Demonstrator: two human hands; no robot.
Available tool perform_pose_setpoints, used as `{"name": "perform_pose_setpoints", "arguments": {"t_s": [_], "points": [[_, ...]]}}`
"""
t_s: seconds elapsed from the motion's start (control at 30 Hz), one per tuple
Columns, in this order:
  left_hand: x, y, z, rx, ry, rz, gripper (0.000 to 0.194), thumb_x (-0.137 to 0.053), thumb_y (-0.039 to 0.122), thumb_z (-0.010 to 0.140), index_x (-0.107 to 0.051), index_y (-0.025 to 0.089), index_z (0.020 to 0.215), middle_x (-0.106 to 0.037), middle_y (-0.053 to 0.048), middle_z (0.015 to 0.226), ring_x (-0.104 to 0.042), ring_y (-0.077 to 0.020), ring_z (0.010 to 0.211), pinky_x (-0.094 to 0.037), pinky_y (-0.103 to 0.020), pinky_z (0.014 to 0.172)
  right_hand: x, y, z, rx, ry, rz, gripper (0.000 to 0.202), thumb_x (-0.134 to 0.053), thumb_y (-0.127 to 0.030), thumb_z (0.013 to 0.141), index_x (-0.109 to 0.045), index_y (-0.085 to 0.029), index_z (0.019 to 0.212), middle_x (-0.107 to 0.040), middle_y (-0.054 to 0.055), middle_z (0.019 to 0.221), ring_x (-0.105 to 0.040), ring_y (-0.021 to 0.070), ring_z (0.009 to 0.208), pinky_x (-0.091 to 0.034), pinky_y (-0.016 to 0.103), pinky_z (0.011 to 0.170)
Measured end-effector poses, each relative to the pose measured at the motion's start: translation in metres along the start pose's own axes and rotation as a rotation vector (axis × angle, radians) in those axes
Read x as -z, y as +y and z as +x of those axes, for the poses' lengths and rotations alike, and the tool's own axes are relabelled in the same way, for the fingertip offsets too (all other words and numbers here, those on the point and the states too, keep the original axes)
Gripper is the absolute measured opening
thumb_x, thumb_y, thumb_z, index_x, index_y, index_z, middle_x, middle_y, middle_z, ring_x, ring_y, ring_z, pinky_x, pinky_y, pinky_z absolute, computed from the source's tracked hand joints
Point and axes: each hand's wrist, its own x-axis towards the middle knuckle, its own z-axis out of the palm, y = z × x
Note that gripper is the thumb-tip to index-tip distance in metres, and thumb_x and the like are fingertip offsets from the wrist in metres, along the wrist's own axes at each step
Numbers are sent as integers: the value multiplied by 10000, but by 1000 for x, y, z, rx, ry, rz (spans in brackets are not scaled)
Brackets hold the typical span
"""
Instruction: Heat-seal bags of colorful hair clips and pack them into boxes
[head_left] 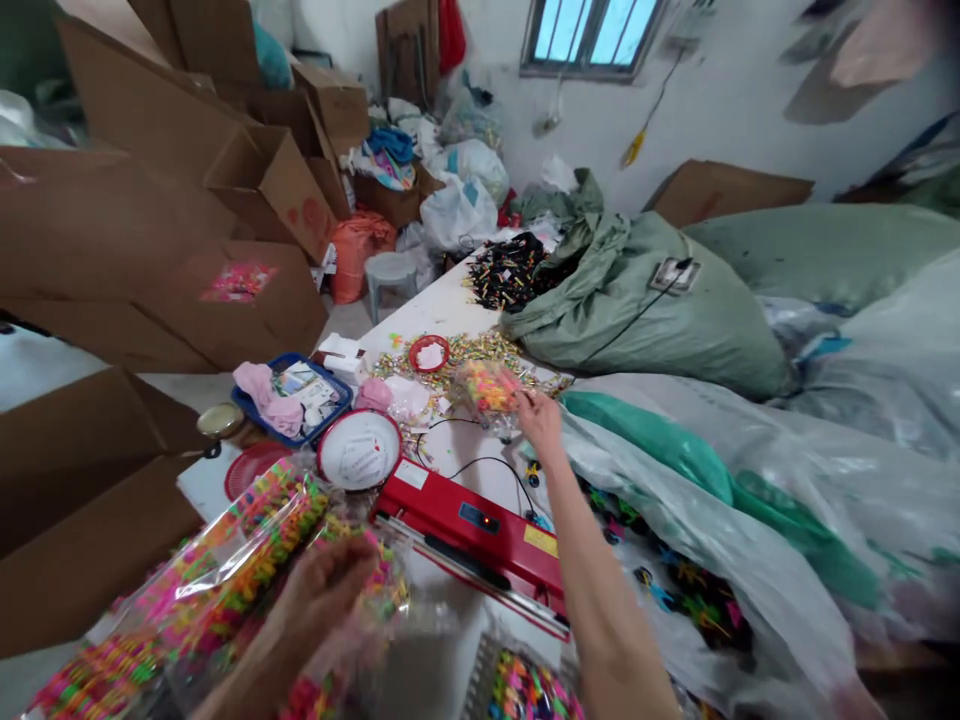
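My right hand (536,415) is stretched forward over the table, its fingers closed on the edge of a clear plastic bag of small orange, yellow and pink pieces (487,385). My left hand (330,570) is low on the left, fingers curled together among clear bags of bright pieces (386,580); what they hold, if anything, I cannot make out. Between my arms lies a red bag sealer (480,520) with a small orange light lit. A long clear bag packed with neon pieces (247,550) is left of my left hand. Nearest me sits a container of multicoloured pieces (529,690).
Small pieces (480,350) are scattered across the white table, near a white round tray with red rim (360,450) and a blue basket (292,395). Cardboard boxes (255,300) stand left. Large green sacks (660,310) and translucent plastic sheeting (712,450) crowd the right.
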Motion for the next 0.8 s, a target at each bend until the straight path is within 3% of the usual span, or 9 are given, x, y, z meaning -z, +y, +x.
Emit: {"name": "perform_pose_setpoints", "arguments": {"t_s": [0.1, 0.2, 0.3, 0.37, 0.47, 0.53, 0.6, 0.7, 0.8], "points": [[16, 93, 21, -364, 91, 112, 295, -582, 420, 757, -670, 166, 877, -502, 23, 530, -454, -109, 512, -359, -209, 504, 56, -65, -15, 316, -189, 3, 244, -508, -373, 842, -636, -174, 785, -616, 37, 774, -550, 169, 771, -422, 290, 748], [14, 173, 35, -733, 110, 246, 260, -595, 297, 748, -692, 153, 942, -629, -10, 704, -523, -109, 614, -440, -225, 631, 102, -133, -42, 429, -391, 48, 208, -521, -347, 867, -636, -180, 824, -625, 41, 919, -559, 158, 867, -421, 279, 806], [-6, 221, 29, -925, -21, 143, 331, -549, 267, 807, -634, 137, 1099, -665, -48, 935, -589, -134, 818, -470, -264, 767, 126, -181, -73, 339, -598, 93, 220, -500, -343, 895, -635, -169, 901, -630, 48, 984, -572, 150, 894, -429, 260, 802], [-21, 230, 11, -973, -256, 105, 385, -550, 275, 822, -584, 158, 1187, -659, -47, 1003, -596, -138, 872, -475, -266, 780, 135, -202, -105, 264, -748, 95, 240, -484, -345, 909, -634, -158, 932, -643, 44, 927, -582, 140, 841, -437, 243, 760], [-29, 204, -21, -961, -793, 173, 464, -652, 332, 770, -572, 206, 1209, -664, -20, 1020, -610, -142, 856, -478, -236, 740, 137, -218, -172, 147, -926, 100, 288, -443, -351, 930, -638, -153, 857, -642, 27, 797, -571, 115, 718, -429, 215, 672], [-25, 163, -32, -902, -1177, 317, 471, -730, 353, 700, -617, 224, 1139, -686, 10, 932, -620, -143, 790, -471, -210, 692, 129, -215, -224, 57, -970, 135, 343, -411, -359, 942, -622, -159, 761, -615, 10, 709, -547, 101, 660, -411, 203, 637], [-17, 112, -32, -848, -1376, 538, 376, -760, 321, 670, -667, 232, 1023, -692, 27, 802, -619, -147, 719, -455, -199, 648, 115, -198, -270, -37, -945, 164, 383, -392, -372, 946, -589, -161, 694, -584, 2, 671, -528, 97, 648, -394, 199, 631], [-10, 42, -19, -879, -1188, 942, 90, -651, 207, 766, -685, 197, 849, -682, -25, 764, -626, -182, 749, -448, -230, 673, 93, -152, -315, -216, -801, 137, 380, -381, -392, 942, -550, -164, 688, -558, 0, 668, -516, 103, 648, -374, 200, 613], [-21, 3, -1, -845, -916, 1235, 136, -528, 121, 816, -657, 161, 828, -667, -84, 831, -637, -215, 803, -466, -274, 714, 77, -93, -326, -301, -728, 35, 347, -385, -387, 929, -543, -172, 707, -545, -4, 638, -511, 114, 617, -365, 208, 597]]}}
